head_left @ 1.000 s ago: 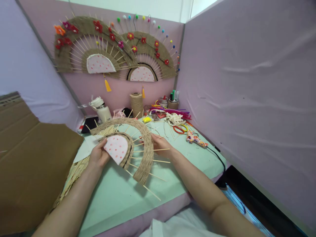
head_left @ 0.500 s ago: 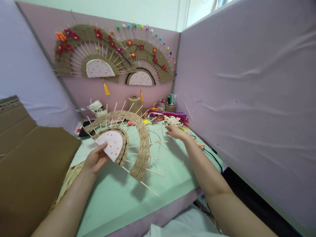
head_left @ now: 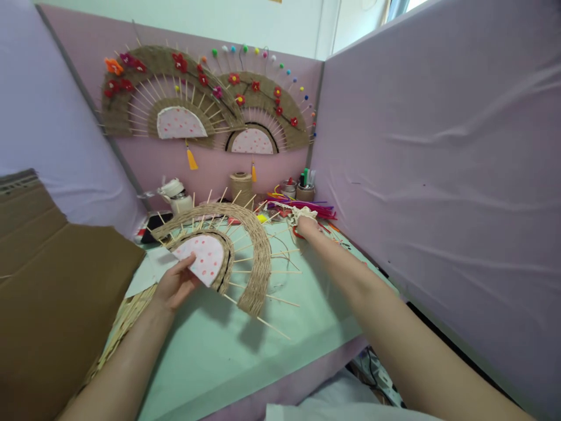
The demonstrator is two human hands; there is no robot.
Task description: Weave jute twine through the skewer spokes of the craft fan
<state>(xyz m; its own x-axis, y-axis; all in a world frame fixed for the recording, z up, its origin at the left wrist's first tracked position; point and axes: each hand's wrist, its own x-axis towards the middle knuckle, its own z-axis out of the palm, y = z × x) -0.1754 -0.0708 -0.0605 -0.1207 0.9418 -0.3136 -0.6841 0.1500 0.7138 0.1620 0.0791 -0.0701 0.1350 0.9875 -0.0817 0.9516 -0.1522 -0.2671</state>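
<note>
My left hand (head_left: 175, 286) pinches the pink-dotted white centre of a half-round twine fan (head_left: 245, 251), which it holds tilted above the green table (head_left: 210, 351). Wooden skewers stick out of the fan's woven arc. My right hand (head_left: 307, 225) is stretched far forward to the pile of cream ribbon (head_left: 302, 213) and coloured craft bits at the back of the table. Its fingers are on the ribbon pile, and I cannot see whether they have closed on anything.
Two finished fans with red flowers (head_left: 175, 93) (head_left: 263, 111) hang on the pink back wall. A twine spool (head_left: 241, 184), a white bottle (head_left: 175, 196), pen cups (head_left: 305, 188) and pipe cleaners (head_left: 307, 204) stand at the back. Brown cardboard (head_left: 52, 292) lies left. Purple partitions (head_left: 438, 175) close in the sides.
My right hand let go of the fan's right edge and reached forward to the ribbon pile. The left hand kept the fan and lifted it slightly.
</note>
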